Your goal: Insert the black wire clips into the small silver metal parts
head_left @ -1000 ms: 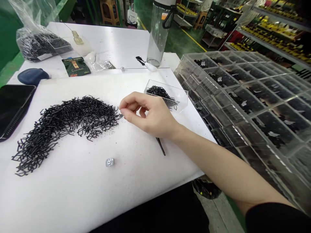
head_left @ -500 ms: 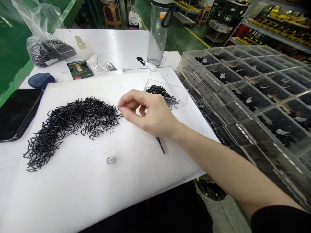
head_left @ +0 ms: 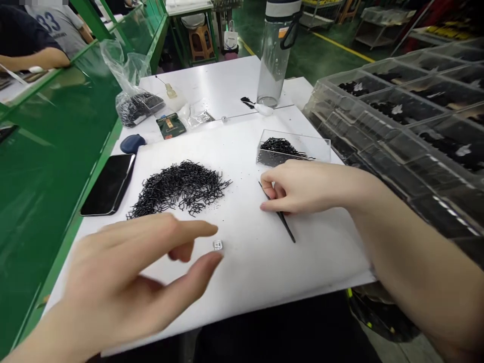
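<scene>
My left hand (head_left: 139, 272) is open above the white work surface, thumb and index finger spread on either side of a small clear block (head_left: 218, 245). No contact with the block can be made out. My right hand (head_left: 298, 189) has its fingers curled around a thin black pair of tweezers (head_left: 286, 227), which lies slantwise on the surface; the hand covers its middle. Beyond the left hand spreads a curved heap of small bent black pieces (head_left: 181, 184). More such pieces (head_left: 282, 146) are in a clear tray (head_left: 321, 151) behind the right hand.
A phone (head_left: 108, 186) and a dark blue case (head_left: 132, 143) lie at the left. Farther back are a bag of black parts (head_left: 138, 108), a green packet (head_left: 171, 126) and a clear bottle (head_left: 272, 65). Stacked clear bins (head_left: 397, 131) border the right. A person's arm (head_left: 41, 59) shows beyond the green partition.
My right hand has moved from the heap's right end back to the tweezers. My left hand has come into view near the clear block. The view has turned left.
</scene>
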A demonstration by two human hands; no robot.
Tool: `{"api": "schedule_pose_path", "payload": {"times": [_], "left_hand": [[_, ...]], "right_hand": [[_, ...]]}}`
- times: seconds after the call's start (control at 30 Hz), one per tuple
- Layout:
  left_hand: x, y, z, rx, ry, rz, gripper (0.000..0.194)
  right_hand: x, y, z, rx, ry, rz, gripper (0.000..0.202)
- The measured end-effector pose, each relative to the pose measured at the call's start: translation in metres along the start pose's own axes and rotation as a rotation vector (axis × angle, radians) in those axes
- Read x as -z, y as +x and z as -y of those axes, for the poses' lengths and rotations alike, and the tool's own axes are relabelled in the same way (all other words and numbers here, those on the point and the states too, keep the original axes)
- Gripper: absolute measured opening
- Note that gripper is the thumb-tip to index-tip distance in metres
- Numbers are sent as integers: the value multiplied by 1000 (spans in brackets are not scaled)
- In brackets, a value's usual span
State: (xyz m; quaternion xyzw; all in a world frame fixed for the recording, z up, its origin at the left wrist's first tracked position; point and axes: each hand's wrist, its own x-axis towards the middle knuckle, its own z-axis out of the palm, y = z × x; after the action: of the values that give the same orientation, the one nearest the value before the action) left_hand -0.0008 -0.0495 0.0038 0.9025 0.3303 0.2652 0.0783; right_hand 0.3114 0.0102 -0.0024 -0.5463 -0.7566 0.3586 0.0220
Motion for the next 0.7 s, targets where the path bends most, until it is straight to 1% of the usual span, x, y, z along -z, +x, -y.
{"api": "schedule_pose_path", "payload": {"times": [0.03, 0.1, 0.13, 0.2, 0.27, 0.33, 0.43, 0.5, 0.57, 0.6, 0.7], "left_hand": [[-4, 11, 2, -60, -47, 10, 13], [-16, 24, 6, -93, -74, 91, 9], [-23, 25, 8, -100, -67, 126, 10], [-35, 22, 13, -113, -55, 159, 11], [-44, 13, 18, -135, -65, 144, 11], [-49, 4, 22, -135, -79, 119, 11], [-55, -4, 24, -114, -105, 98, 16], [-59, -7, 25, -103, -128, 83, 17], [-63, -9, 25, -100, -144, 61, 17], [-64, -10, 24, -101, -148, 50, 16], [-64, -10, 21, -102, -157, 37, 13]], "right_hand": [[-2, 1, 0, 3, 3, 4, 26], [-6, 2, 1, 33, 51, 18, 21], [-7, 3, 1, 58, 96, 25, 19], [-8, 4, 2, 129, 227, 28, 16], [-11, 6, 1, 213, 402, -5, 14], [-16, 11, -1, 285, 588, -72, 17], [-25, 22, -3, 344, 819, -163, 15], [-30, 27, -3, 365, 934, -171, 25], [-34, 29, 0, 365, 1016, -144, 37], [-36, 30, 1, 353, 1040, -137, 37], [-44, 29, 6, 295, 1039, -156, 20]]}}
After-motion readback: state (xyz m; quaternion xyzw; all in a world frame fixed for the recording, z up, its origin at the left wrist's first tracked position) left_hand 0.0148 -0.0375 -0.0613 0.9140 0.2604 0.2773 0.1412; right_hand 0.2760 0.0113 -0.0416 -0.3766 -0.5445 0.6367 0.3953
